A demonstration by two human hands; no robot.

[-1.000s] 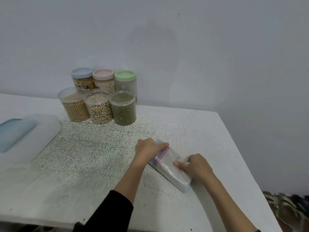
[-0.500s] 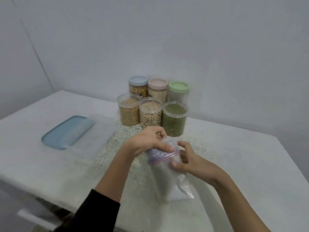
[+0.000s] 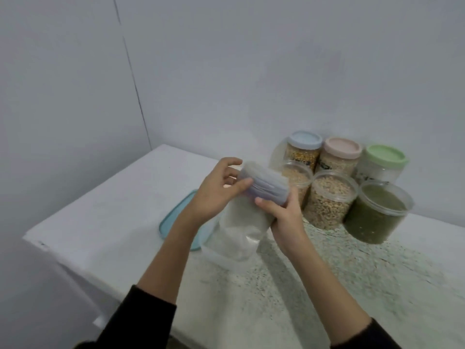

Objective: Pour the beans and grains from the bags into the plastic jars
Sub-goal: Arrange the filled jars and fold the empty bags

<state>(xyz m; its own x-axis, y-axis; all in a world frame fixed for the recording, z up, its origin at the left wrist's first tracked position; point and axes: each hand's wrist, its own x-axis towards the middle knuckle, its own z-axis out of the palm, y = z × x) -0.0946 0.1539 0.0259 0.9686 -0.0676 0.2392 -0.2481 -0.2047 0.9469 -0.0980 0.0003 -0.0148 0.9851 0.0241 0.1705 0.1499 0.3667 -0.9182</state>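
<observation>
Both hands hold a clear zip bag (image 3: 241, 230) of white grain upright above the table. My left hand (image 3: 216, 195) pinches the left end of its purple zip strip. At the strip's right end, my right hand (image 3: 284, 212) grips the bag. Behind the bag stand three open plastic jars: one with tan beans (image 3: 298, 181), one with pale grain (image 3: 329, 200), one with green beans (image 3: 375, 212). Three lidded jars stand in a back row: a blue lid (image 3: 305, 139), a pink lid (image 3: 342, 147), a green lid (image 3: 385, 156).
A white table (image 3: 120, 217) stands against a grey wall; its right part is speckled with spilled grains. A clear tub with a blue lid (image 3: 176, 217) lies on the table, partly hidden behind my left arm and the bag. The table's left edge drops off nearby.
The bag has come up off the table into an upright hold. Both hands have moved to its zip top. The view has swung left, so the jars lie further right.
</observation>
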